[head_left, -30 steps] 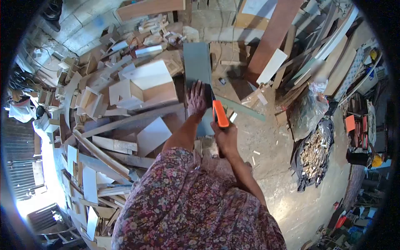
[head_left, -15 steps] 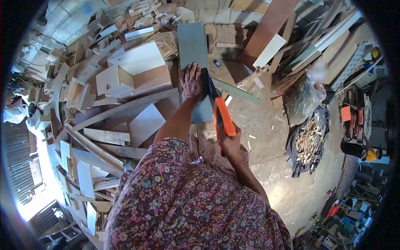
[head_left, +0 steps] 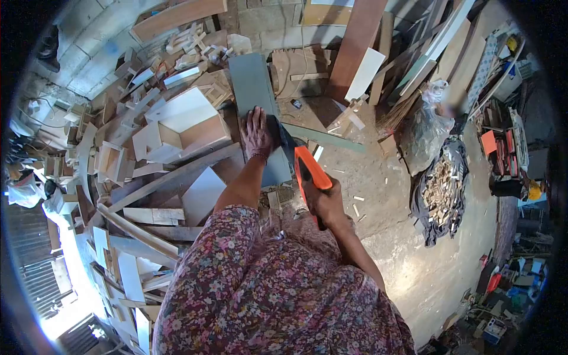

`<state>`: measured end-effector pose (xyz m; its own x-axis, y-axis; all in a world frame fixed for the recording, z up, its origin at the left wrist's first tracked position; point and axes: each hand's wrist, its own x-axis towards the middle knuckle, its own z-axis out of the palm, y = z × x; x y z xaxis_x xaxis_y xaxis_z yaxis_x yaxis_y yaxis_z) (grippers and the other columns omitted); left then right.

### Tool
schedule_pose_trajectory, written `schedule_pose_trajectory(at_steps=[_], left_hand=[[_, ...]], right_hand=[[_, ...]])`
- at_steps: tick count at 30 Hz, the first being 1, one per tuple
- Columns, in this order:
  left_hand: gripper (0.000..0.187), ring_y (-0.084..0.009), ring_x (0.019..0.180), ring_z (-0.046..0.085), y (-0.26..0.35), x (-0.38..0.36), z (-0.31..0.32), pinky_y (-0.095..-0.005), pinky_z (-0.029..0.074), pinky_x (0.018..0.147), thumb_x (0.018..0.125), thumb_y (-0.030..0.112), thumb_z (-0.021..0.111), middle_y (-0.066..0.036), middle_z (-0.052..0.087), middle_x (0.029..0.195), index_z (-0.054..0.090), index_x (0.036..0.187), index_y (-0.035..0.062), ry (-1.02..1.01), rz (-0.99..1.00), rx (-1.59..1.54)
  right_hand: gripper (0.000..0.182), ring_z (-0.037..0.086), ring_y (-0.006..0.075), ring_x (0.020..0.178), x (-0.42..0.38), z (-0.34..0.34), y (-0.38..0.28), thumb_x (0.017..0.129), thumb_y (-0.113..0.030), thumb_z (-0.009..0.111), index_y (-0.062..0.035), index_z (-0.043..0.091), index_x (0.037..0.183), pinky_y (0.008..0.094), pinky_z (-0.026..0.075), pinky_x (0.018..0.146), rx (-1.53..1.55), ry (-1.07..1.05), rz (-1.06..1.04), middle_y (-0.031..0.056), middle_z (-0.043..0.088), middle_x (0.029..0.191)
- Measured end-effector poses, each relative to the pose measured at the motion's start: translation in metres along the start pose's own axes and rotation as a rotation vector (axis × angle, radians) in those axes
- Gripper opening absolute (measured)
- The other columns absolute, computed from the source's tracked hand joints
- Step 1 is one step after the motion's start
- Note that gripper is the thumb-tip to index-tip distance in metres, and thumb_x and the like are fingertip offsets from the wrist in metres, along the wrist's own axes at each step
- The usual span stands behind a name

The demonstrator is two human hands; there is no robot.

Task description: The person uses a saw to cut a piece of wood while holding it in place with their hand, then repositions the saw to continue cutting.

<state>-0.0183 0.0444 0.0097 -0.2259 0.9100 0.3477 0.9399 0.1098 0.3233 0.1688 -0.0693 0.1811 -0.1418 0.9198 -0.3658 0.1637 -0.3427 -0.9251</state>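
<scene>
A long grey-green board (head_left: 251, 77) lies ahead of me, pointing away from my body. My left hand (head_left: 256, 133) presses flat on its middle with the fingers stretched forward. In my right hand (head_left: 328, 204) is the orange handle of a handsaw (head_left: 312, 167), fingers wrapped round it. The dark blade runs forward and left from the handle to the board's right edge, close beside my left fingers. A narrow green strip (head_left: 325, 137) lies to the right of the blade.
Wood offcuts and a white-and-brown box (head_left: 189, 118) crowd the left side. A dark cloth with wood scraps (head_left: 444, 189) lies on the floor at right, below a clear plastic bag (head_left: 423, 142). Long planks (head_left: 358, 47) lean at the back. Small chips dot the concrete floor (head_left: 378, 201).
The whole view has shifted and tilted slightly with my head. My left hand stays on the board. The saw's handle sits a little lower and farther from the board's edge.
</scene>
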Motion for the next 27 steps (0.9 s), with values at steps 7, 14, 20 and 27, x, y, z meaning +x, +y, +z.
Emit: schedule_pose_trajectory(at_steps=[7, 14, 20, 27], left_hand=[[0.053, -0.0216, 0.129, 0.022, -0.003, 0.0, -0.002, -0.0432, 0.014, 0.105, 0.081, 0.016, 0.036, -0.003, 0.026, 0.139, 0.029, 0.133, 0.0112, 0.013, 0.048, -0.015], [0.056, -0.022, 0.129, 0.022, 0.003, 0.001, -0.008, -0.0432, 0.013, 0.105, 0.081, 0.019, 0.04, -0.003, 0.026, 0.139, 0.026, 0.134, 0.01, -0.106, -0.023, 0.048], [0.056, -0.0223, 0.128, 0.024, 0.004, -0.005, -0.013, -0.0432, 0.014, 0.105, 0.079, 0.02, 0.042, -0.004, 0.028, 0.137, 0.029, 0.133, 0.0095, -0.083, 0.034, 0.075], [0.054, -0.0217, 0.126, 0.027, 0.007, -0.004, -0.015, -0.043, 0.017, 0.104, 0.079, 0.016, 0.04, -0.004, 0.032, 0.135, 0.031, 0.131, 0.0093, 0.023, 0.054, -0.014]], right_hand=[[0.023, 0.048, 0.0106, 0.064, -0.001, 0.013, 0.02, 0.078, -0.012, 0.058, 0.0003, 0.056, 0.097, 0.0294, 0.042, 0.06, 0.003, 0.01, -0.044, 0.0028, 0.055, 0.071], [0.025, 0.05, 0.0138, 0.065, 0.07, 0.047, 0.04, 0.074, -0.014, 0.061, 0.0033, 0.056, 0.091, 0.0305, 0.043, 0.061, -0.095, 0.077, -0.088, 0.0091, 0.057, 0.071], [0.015, 0.043, 0.0055, 0.052, 0.051, 0.046, 0.053, 0.075, -0.014, 0.061, -0.0002, 0.054, 0.075, 0.0249, 0.035, 0.047, 0.014, 0.171, -0.292, -0.0011, 0.048, 0.058], [0.014, 0.045, 0.009, 0.063, 0.04, 0.031, 0.033, 0.075, -0.008, 0.062, 0.0003, 0.051, 0.075, 0.0269, 0.04, 0.056, 0.071, 0.015, -0.123, 0.0025, 0.051, 0.066]])
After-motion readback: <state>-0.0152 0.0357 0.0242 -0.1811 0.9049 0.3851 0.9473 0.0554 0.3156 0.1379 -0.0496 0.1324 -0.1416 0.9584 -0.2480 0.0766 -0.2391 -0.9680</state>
